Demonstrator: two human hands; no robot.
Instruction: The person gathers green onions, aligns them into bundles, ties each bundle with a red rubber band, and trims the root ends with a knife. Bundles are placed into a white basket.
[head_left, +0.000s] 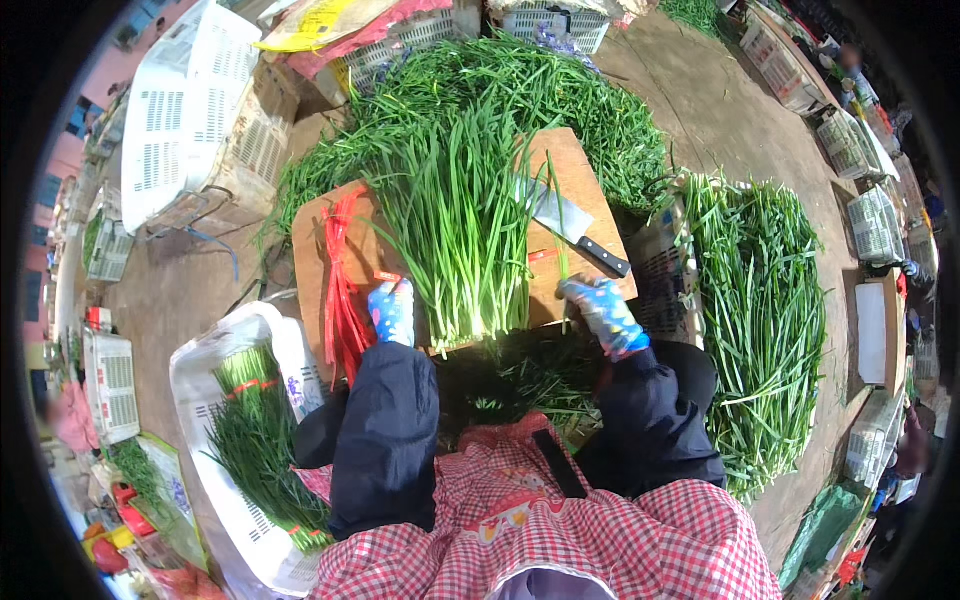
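My right hand (606, 315), in a blue patterned glove, pinches a few thin green chive stalks (561, 247) upright over the cutting board's right side. Just above that hand lies a cleaver (570, 221) with a black handle. A broad heap of garlic chives (472, 255) covers the middle of the wooden board (581, 165), pale stem ends towards me. My left hand (391, 313), gloved alike, is curled at the heap's left, against a short red strip (387, 276); its grip is hidden. Another red strip (541, 256) shows at the heap's right. Red ties (337, 277) hang down the board's left side.
Loose greens (600, 120) pile behind the board. A white crate (225, 487) at left holds tied bundles (255, 420). On the right, long chives (757, 330) top another crate (675, 262). Upper left stand stacked crates (187, 112). People and crates line the far edges.
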